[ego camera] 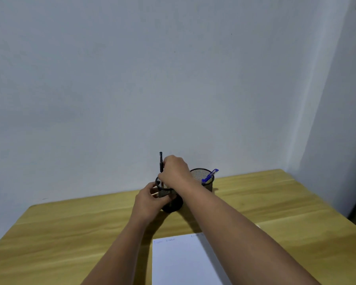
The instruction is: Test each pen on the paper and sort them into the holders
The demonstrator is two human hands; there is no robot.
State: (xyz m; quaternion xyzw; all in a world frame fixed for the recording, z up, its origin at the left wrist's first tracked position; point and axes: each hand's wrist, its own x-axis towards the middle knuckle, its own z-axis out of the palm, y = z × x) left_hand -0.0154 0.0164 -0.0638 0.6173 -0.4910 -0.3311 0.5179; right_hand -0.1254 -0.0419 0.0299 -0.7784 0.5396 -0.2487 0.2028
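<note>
Two black mesh holders stand near the table's far edge. My left hand grips the side of the left holder. Above its mouth, my right hand is closed on a black pen held upright, its lower end inside the holder. A blue pen leans in the right holder. A white sheet of paper lies at the near edge with faint scribbles along its top; my right forearm crosses its right side.
The wooden table stands against a plain pale wall, with a wall corner at the right. Bare tabletop lies left of the paper and right of the holders.
</note>
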